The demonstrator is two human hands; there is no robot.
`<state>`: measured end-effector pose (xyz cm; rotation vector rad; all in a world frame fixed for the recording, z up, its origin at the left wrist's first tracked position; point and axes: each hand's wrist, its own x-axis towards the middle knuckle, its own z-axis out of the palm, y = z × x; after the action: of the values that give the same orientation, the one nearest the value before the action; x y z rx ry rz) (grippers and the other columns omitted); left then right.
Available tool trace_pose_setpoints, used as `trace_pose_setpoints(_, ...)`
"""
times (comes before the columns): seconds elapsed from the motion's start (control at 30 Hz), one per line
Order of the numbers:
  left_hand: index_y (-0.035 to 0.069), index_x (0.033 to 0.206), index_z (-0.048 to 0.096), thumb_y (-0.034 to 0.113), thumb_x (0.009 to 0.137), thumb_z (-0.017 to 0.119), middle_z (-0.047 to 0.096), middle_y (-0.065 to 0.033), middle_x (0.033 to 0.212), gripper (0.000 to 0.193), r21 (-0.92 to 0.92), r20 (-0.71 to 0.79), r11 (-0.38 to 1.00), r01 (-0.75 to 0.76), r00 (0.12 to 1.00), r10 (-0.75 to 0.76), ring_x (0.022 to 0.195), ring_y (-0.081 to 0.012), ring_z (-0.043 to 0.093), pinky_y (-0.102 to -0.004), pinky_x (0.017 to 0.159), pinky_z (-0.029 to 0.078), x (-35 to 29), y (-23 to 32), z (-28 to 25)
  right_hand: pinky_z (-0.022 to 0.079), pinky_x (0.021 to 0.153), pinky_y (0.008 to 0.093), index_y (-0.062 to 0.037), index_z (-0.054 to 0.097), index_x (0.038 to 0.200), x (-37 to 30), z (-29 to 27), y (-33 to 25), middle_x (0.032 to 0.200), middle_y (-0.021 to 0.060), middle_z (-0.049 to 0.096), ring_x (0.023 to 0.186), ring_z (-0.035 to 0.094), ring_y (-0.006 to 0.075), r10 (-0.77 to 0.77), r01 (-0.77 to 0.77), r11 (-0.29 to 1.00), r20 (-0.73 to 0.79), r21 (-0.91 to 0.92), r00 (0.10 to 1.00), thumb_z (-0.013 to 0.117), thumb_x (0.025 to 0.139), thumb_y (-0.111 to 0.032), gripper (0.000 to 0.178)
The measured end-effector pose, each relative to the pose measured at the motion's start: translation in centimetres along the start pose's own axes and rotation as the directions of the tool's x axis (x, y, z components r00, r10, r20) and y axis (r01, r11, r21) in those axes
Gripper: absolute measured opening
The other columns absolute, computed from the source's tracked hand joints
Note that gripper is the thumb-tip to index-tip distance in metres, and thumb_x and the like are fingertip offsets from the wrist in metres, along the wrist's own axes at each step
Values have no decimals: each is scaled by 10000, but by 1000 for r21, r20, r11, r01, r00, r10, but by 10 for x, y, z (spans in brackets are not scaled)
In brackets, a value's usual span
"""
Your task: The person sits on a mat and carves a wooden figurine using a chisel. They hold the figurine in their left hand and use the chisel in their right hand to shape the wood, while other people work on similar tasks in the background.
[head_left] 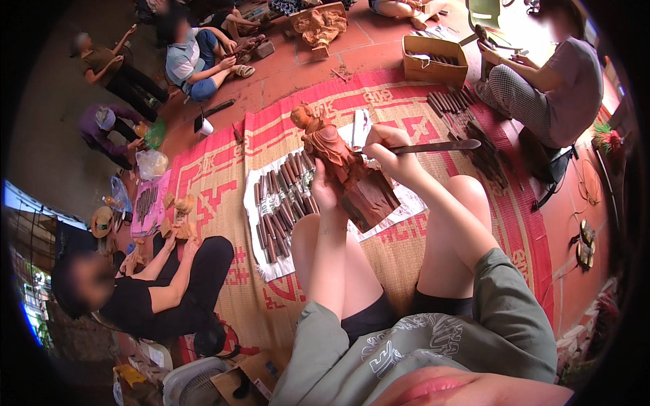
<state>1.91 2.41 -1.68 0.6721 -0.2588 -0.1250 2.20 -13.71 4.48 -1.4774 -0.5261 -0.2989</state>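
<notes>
A reddish-brown carved wooden statue (pixel 328 145) of a robed figure, on a blocky base, leans up and to the left above my knees. My left hand (pixel 323 188) is closed on its side, low down near the base. In my right hand (pixel 389 147) is a carving chisel (pixel 443 146), its dark handle pointing out to the right. The chisel's working end is by the statue's right side; whether it touches the wood I cannot tell. Beyond my left knee, several wooden-handled chisels (pixel 276 220) lie in rows on a white cloth (pixel 272 272).
A patterned red and straw mat (pixel 223 203) spreads under me. More tools (pixel 452 101) lie at the right, near a cardboard box (pixel 433 70) and a seated person (pixel 572 88). Another person (pixel 156 291) works on wood at my left. A carved wooden piece (pixel 319 28) stands at the back.
</notes>
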Motion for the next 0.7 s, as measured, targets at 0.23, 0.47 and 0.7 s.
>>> trace_pose_setpoints(0.23, -10, 1266, 397, 460, 933, 371, 527, -167, 1185, 577, 38, -106, 999, 5, 994, -1, 1046, -316, 547, -451, 913, 444, -6, 6, 25, 269, 445, 236, -11, 386, 578, 1, 3, -2, 524, -28, 353, 509, 317, 41, -54, 57, 995, -30, 87, 998, 547, 729, 3, 221)
trace_pose_setpoints(0.47, 4, 1281, 393, 456, 925, 402, 522, -157, 1199, 576, -64, -83, 997, 39, 996, -44, 1052, -306, 542, -453, 925, 427, -5, 5, 19, 361, 470, 243, -15, 358, 554, 2, -5, -6, 553, 26, 464, 507, 420, 89, 125, -139, 982, 106, 130, 986, 519, 714, 29, 231)
trace_pose_setpoints(0.7, 19, 1266, 410, 471, 922, 390, 542, -165, 1161, 569, -17, -177, 1000, 22, 984, -25, 1021, -314, 560, -456, 912, 437, -7, 5, 32, 291, 461, 235, -15, 386, 587, 1, -5, -1, 539, -35, 364, 523, 332, 37, 59, -68, 995, 127, 74, 990, 548, 731, 1, 217)
